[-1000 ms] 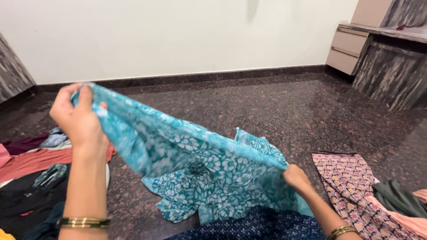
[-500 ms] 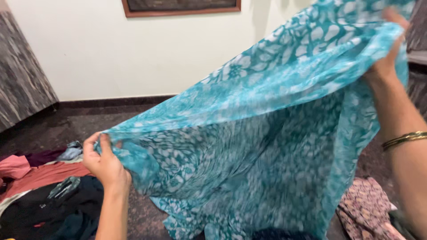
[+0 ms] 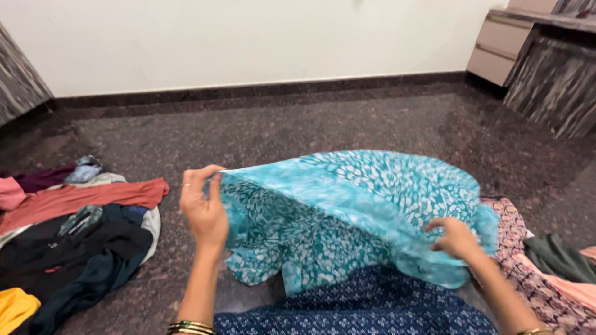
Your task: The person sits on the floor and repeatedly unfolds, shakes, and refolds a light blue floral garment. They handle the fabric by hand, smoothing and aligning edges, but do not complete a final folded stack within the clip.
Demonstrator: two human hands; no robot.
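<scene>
Your left hand point(image 3: 203, 211) pinches the upper left edge of the turquoise printed cloth point(image 3: 347, 211), thumb and fingers closed together on the hem, holding that edge up off the dark speckled floor point(image 3: 310, 124). Your right hand point(image 3: 456, 239) rests on the cloth's lower right side with fingers curled into the fabric, clamped on a fold there. The cloth billows between your 2 hands and drapes down over the navy dotted fabric point(image 3: 360, 310), which lies just below the cloth, nearest to you. To the left of the cloth, well apart from it, lies a pile of clothes point(image 3: 74, 229) in rust, black, pink and yellow. To the right of the cloth, touching its edge, lies a maroon patterned garment point(image 3: 528, 260).
</scene>
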